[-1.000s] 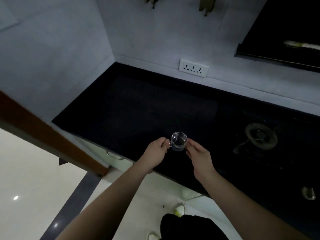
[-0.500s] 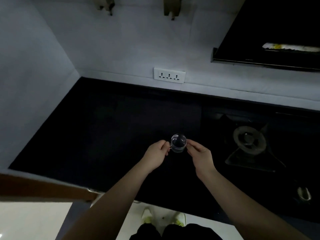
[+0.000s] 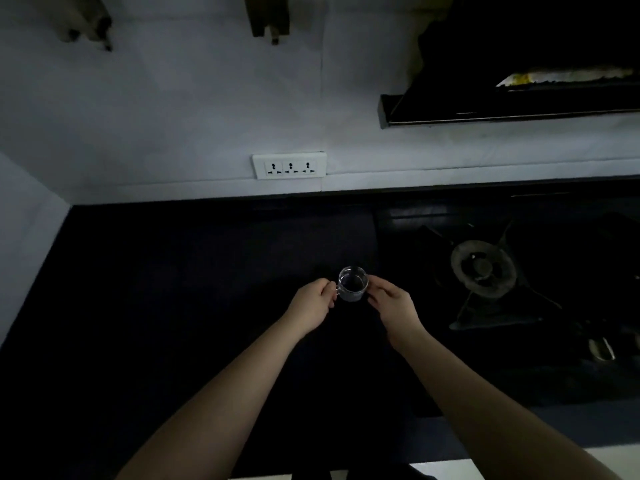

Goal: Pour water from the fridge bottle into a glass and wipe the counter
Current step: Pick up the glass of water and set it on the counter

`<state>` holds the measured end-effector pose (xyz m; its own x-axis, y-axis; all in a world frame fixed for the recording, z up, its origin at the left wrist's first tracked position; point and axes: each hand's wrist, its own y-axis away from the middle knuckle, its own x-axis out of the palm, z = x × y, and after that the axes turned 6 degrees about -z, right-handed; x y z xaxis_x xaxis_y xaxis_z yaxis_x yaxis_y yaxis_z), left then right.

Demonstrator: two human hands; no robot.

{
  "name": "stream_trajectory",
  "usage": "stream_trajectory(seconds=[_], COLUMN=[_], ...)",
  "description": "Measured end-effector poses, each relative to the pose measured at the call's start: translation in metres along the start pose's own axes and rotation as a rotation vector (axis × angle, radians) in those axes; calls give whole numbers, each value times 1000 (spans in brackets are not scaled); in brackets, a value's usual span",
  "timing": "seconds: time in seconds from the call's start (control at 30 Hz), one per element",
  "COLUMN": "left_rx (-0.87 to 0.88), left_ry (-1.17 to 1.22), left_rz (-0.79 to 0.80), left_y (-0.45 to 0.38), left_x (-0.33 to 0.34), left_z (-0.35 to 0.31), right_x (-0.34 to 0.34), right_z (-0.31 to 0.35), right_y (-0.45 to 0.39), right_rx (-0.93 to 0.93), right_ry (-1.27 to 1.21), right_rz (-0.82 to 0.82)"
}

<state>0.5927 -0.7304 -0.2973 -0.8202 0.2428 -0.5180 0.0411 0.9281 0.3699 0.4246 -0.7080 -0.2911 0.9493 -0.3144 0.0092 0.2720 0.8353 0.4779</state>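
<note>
Pinching the upright glass (image 3: 352,284) between you, left hand (image 3: 310,307) on its handle, right hand (image 3: 393,305) fingertips opposite, over the counter (image 3: 173,271).

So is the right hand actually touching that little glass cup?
Touching. In the head view the right hand has its fingertips against the side of the glass cup, with no gap visible, while the left hand pinches its handle.
</note>
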Motion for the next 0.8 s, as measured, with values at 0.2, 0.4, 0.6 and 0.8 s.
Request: stream_trajectory(seconds=[0.2, 0.4, 0.6, 0.8], left_rx=[6, 2, -14, -27], left_ry=[-17, -17, 9, 27], left_rz=[51, 78, 94, 85], left_y=[-31, -49, -57, -56], left_x=[8, 16, 25, 31], left_z=[8, 5, 6, 10], right_x=[3, 2, -2, -4], right_z=[-11, -12, -16, -26], right_y=[-25, -36, -45, -49], right_rx=[57, 93, 94, 116], right_ry=[6, -23, -32, -53], right_rz=[-8, -46, -55, -52])
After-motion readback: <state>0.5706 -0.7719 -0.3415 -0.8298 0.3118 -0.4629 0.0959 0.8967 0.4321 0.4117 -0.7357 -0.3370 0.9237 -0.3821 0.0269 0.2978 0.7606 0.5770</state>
